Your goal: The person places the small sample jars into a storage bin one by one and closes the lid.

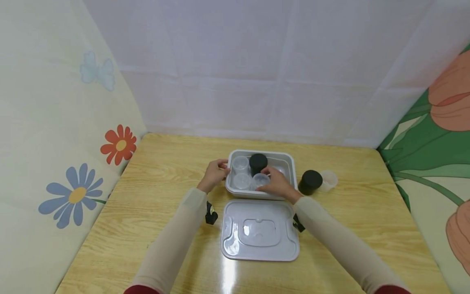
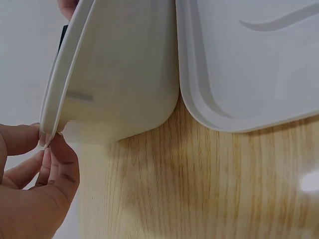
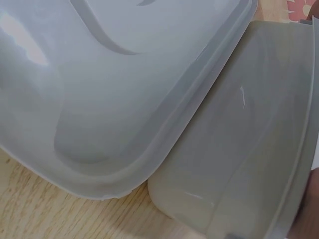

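Note:
A pale plastic storage bin (image 1: 257, 196) stands on the table with several small containers inside. My left hand (image 1: 215, 173) pinches the bin's rim at its left end; in the left wrist view thumb and fingers meet around the rim (image 2: 52, 107). My right hand (image 1: 278, 183) reaches over the front wall and grips a clear plastic cup (image 1: 260, 179) in the bin's front middle. Left of that cup stand two more clear cups, one at the back (image 1: 240, 163) and one in front (image 1: 242, 182). Behind it is a black jar (image 1: 258, 162). The right wrist view shows mostly bin wall.
A greyish lid (image 1: 260, 232) lies flat on the wooden table (image 1: 169, 163) just in front of the bin. Right of the bin are another black jar (image 1: 310, 181) and a translucent cup (image 1: 329, 179). A white cloth backdrop (image 1: 227, 81) rises behind the table.

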`<state>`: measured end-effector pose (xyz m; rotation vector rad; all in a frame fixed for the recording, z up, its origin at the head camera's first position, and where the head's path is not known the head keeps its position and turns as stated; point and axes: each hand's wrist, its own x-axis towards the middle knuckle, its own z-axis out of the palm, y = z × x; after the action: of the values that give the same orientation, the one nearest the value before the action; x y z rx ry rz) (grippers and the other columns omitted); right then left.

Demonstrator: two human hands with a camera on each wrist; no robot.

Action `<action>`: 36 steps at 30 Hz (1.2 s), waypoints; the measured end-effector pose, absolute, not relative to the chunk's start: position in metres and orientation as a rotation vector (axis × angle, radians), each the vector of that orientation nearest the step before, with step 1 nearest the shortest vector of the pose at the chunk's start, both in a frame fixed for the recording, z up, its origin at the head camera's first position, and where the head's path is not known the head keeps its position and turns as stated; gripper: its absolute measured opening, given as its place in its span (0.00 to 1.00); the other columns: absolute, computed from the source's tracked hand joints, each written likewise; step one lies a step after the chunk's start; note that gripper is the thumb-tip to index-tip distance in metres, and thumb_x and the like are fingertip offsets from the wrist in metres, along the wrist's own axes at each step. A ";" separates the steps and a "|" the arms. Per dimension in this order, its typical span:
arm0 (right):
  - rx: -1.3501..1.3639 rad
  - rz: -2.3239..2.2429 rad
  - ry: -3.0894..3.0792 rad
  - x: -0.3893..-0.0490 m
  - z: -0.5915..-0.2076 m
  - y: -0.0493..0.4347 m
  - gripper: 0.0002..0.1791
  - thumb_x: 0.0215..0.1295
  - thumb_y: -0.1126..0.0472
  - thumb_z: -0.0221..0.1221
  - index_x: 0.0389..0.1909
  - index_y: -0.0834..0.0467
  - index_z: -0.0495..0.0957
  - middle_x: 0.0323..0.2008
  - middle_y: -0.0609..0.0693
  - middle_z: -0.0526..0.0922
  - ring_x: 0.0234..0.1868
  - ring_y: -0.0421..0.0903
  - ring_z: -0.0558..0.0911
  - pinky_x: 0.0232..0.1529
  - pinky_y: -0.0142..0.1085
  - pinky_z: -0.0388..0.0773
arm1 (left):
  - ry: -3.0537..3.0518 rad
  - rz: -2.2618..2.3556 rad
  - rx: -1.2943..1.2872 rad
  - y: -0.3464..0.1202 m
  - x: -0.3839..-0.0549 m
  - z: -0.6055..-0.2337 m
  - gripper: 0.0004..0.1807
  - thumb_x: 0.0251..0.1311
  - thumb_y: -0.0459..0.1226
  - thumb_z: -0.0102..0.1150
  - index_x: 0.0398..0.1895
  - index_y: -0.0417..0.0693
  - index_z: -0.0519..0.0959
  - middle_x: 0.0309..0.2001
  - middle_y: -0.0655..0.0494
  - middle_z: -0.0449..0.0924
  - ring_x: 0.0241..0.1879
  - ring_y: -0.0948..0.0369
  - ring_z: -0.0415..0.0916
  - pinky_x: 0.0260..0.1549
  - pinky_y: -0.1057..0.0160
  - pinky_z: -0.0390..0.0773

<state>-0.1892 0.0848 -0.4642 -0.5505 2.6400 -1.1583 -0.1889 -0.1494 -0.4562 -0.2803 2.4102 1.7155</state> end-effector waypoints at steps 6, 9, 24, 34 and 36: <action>-0.537 -1.166 2.626 -0.187 -0.464 0.086 0.33 0.44 0.60 0.73 0.50 0.70 0.71 0.49 0.65 0.77 0.49 0.59 0.78 0.54 0.48 0.77 | 2.415 1.712 -0.268 -0.149 -0.189 -0.457 0.22 0.61 0.25 0.51 0.60 0.32 0.71 0.37 0.48 0.70 0.28 0.65 0.69 0.25 0.74 0.77; -0.543 -1.179 2.613 -0.189 -0.467 0.087 0.34 0.44 0.59 0.74 0.50 0.70 0.71 0.49 0.65 0.77 0.49 0.59 0.77 0.54 0.48 0.77 | 2.414 1.711 -0.267 -0.150 -0.189 -0.458 0.22 0.62 0.26 0.51 0.60 0.32 0.71 0.37 0.48 0.70 0.28 0.65 0.69 0.25 0.74 0.77; -0.472 -1.196 2.576 -0.186 -0.454 0.092 0.34 0.45 0.63 0.73 0.54 0.69 0.71 0.52 0.64 0.76 0.54 0.60 0.75 0.56 0.49 0.75 | 2.428 1.669 -0.266 -0.150 -0.187 -0.455 0.22 0.62 0.26 0.51 0.61 0.33 0.70 0.40 0.46 0.71 0.31 0.64 0.71 0.28 0.73 0.79; -0.443 -1.186 2.567 -0.185 -0.449 0.102 0.36 0.47 0.61 0.72 0.57 0.67 0.69 0.56 0.63 0.74 0.57 0.60 0.74 0.58 0.49 0.74 | 2.402 1.697 -0.259 -0.152 -0.188 -0.456 0.23 0.62 0.26 0.51 0.61 0.32 0.69 0.39 0.48 0.70 0.30 0.64 0.70 0.27 0.73 0.79; -0.433 -1.208 2.551 -0.185 -0.448 0.105 0.36 0.48 0.61 0.71 0.58 0.66 0.69 0.57 0.63 0.73 0.58 0.60 0.73 0.59 0.50 0.73 | 2.403 1.703 -0.255 -0.152 -0.189 -0.456 0.23 0.62 0.26 0.51 0.61 0.31 0.69 0.38 0.48 0.69 0.30 0.64 0.70 0.27 0.73 0.79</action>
<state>-0.1845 0.1046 -0.4478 -0.4333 2.5509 -1.2085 -0.1887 -0.1524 -0.4564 -0.2553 2.4033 1.7030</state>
